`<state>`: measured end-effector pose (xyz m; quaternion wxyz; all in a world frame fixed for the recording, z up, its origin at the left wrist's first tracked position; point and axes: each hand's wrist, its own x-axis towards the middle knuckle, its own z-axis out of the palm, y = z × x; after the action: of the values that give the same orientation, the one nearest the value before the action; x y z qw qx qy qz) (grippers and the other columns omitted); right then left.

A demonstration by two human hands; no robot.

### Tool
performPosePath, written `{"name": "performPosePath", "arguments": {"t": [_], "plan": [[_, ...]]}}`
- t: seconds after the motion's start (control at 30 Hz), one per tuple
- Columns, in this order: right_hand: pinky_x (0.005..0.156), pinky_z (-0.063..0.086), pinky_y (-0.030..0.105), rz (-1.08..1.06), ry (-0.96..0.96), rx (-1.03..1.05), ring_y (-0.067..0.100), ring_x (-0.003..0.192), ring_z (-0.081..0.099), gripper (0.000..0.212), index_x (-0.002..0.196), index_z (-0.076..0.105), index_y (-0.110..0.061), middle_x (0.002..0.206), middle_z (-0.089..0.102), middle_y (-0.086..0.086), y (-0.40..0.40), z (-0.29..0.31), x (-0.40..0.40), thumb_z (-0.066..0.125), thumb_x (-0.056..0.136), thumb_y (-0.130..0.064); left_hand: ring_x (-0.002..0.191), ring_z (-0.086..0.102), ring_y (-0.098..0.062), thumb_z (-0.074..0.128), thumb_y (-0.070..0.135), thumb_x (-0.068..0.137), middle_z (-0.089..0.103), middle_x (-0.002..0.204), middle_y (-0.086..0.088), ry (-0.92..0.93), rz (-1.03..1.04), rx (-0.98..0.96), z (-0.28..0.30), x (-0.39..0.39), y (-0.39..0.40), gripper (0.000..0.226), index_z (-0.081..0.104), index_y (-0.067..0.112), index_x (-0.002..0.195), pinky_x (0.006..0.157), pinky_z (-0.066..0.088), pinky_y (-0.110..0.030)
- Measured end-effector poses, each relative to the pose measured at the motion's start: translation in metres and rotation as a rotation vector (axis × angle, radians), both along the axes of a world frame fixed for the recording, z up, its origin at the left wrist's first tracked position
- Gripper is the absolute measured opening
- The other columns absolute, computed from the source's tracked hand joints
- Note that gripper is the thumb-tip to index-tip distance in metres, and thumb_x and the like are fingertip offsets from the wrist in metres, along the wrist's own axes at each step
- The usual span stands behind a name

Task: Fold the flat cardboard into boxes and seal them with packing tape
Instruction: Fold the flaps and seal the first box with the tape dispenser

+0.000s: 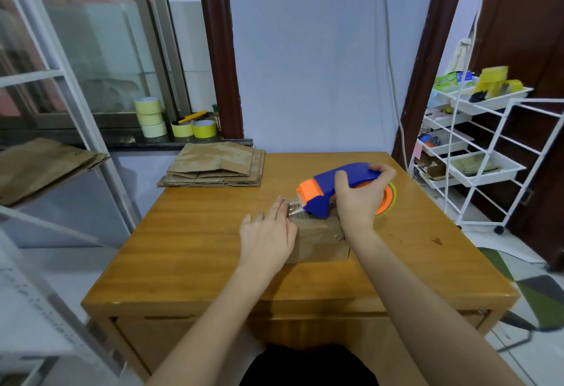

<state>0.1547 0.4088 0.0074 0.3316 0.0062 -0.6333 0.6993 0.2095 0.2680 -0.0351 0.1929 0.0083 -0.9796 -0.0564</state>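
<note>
- Head view, box: small cardboard box [319,240] sits on wooden table [189,251], about mid-table, between both hands. Looks light and prob. empty, so it'll slide or tip if tape is pulled w/o holding it down. Walls stiff-ish, flaps give under pressure.
- Right hand [358,199]: fingers and thumb curled round blue-orange tape dispenser [338,186], gripping body above the roll. Dispenser nose rests on box top at far edge, tilted left.
- Left hand [268,233]: fingers straight, laid flat, pressing clear tape [294,206] end at box's left-far edge; palm covers left side of box. Nothing pinched.
- Handling: tape thin, sticky, wrinkles easily; best held flat by its free end while dispenser is drawn along seam.
- Stack of flat cardboard [215,166] lies at table's far-left corner, well apart from hands.
- Tape rolls [171,121] on windowsill beyond.
</note>
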Motion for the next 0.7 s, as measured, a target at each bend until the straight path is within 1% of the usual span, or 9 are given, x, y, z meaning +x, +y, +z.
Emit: {"name": "performPosePath", "arguments": {"t": [0.17, 0.23, 0.27, 0.33, 0.4, 0.5, 0.57, 0.67, 0.7], "plan": [[0.062, 0.044, 0.026, 0.004, -0.051, 0.019, 0.012, 0.066, 0.052, 0.044, 0.111, 0.034, -0.015, 0.081, 0.051, -0.003, 0.028, -0.004, -0.004, 0.064, 0.081, -0.007, 0.072, 0.07, -0.021, 0.029, 0.03, 0.09, 0.064, 0.124, -0.001, -0.009, -0.031, 0.043, -0.001, 0.001, 0.003, 0.051, 0.07, 0.013, 0.115, 0.065, 0.049, -0.033], [0.061, 0.043, 0.026, 0.074, -0.071, 0.102, 0.013, 0.068, 0.052, 0.044, 0.114, 0.033, -0.014, 0.082, 0.05, -0.002, 0.037, -0.007, -0.002, 0.062, 0.082, -0.005, 0.086, 0.07, -0.019, 0.021, 0.033, 0.092, 0.057, 0.133, 0.001, -0.011, -0.032, 0.065, 0.0, 0.002, 0.007, 0.057, 0.064, 0.015, 0.124, 0.074, 0.048, -0.034], [0.062, 0.044, 0.026, 0.105, -0.079, 0.135, 0.012, 0.07, 0.053, 0.045, 0.115, 0.032, -0.014, 0.083, 0.049, -0.003, 0.039, -0.007, 0.0, 0.062, 0.083, -0.004, 0.102, 0.065, -0.017, 0.015, 0.035, 0.093, 0.049, 0.142, 0.003, 0.018, -0.022, 0.055, -0.001, 0.003, 0.008, 0.06, 0.056, 0.018, 0.133, 0.085, 0.045, -0.035], [0.064, 0.046, 0.025, 0.147, -0.089, 0.178, 0.01, 0.073, 0.054, 0.046, 0.116, 0.031, -0.015, 0.087, 0.049, -0.005, 0.04, -0.007, 0.003, 0.062, 0.084, -0.003, 0.133, 0.041, -0.012, 0.012, 0.034, 0.1, 0.027, 0.155, 0.007, 0.006, -0.038, 0.084, -0.004, 0.0, 0.009, 0.054, 0.033, 0.022, 0.147, 0.109, 0.028, -0.033], [0.067, 0.048, 0.027, 0.164, -0.092, 0.189, 0.012, 0.077, 0.057, 0.047, 0.115, 0.03, -0.017, 0.09, 0.05, -0.004, 0.04, -0.006, 0.005, 0.062, 0.085, -0.003, 0.142, 0.024, -0.011, 0.02, 0.03, 0.103, 0.019, 0.158, 0.006, -0.031, -0.044, 0.268, -0.005, 0.002, 0.012, 0.049, 0.02, 0.021, 0.151, 0.117, 0.017, -0.032], [0.069, 0.05, 0.038, 0.146, -0.084, 0.281, 0.024, 0.08, 0.06, 0.047, 0.116, 0.03, -0.018, 0.085, 0.053, -0.001, 0.036, -0.003, 0.005, 0.062, 0.083, -0.007, 0.139, 0.03, -0.017, 0.036, 0.026, 0.101, 0.021, 0.157, -0.001, 0.044, -0.021, 0.452, 0.0, 0.006, 0.019, 0.062, 0.003, 0.016, 0.153, 0.114, 0.027, -0.033], [0.068, 0.051, 0.043, 0.136, -0.076, 0.43, 0.024, 0.075, 0.061, 0.048, 0.118, 0.031, -0.017, 0.079, 0.055, -0.001, 0.032, 0.001, 0.004, 0.063, 0.083, -0.012, 0.136, 0.034, -0.018, 0.042, 0.021, 0.099, 0.025, 0.155, -0.001, 0.113, -0.022, 0.436, 0.003, 0.005, 0.021, 0.064, 0.009, 0.013, 0.152, 0.111, 0.029, -0.03], [0.063, 0.052, 0.046, 0.082, -0.073, 0.602, 0.026, 0.066, 0.06, 0.05, 0.12, 0.03, -0.016, 0.072, 0.058, 0.003, 0.028, 0.008, 0.002, 0.063, 0.083, -0.02, 0.126, 0.043, -0.015, 0.041, 0.014, 0.096, 0.047, 0.137, 0.001, 0.149, -0.156, 0.25, 0.005, 0.0, 0.022, 0.041, 0.044, 0.015, 0.137, 0.104, 0.033, -0.025], [0.062, 0.051, 0.046, 0.06, -0.066, 0.64, 0.026, 0.064, 0.06, 0.05, 0.12, 0.03, -0.015, 0.07, 0.058, 0.004, 0.026, 0.009, 0.002, 0.063, 0.082, -0.021, 0.122, 0.045, -0.014, 0.04, 0.012, 0.096, 0.049, 0.133, 0.002, 0.142, -0.192, 0.217, 0.006, -0.002, 0.022, 0.038, 0.049, 0.015, 0.132, 0.101, 0.035, -0.025]]}}
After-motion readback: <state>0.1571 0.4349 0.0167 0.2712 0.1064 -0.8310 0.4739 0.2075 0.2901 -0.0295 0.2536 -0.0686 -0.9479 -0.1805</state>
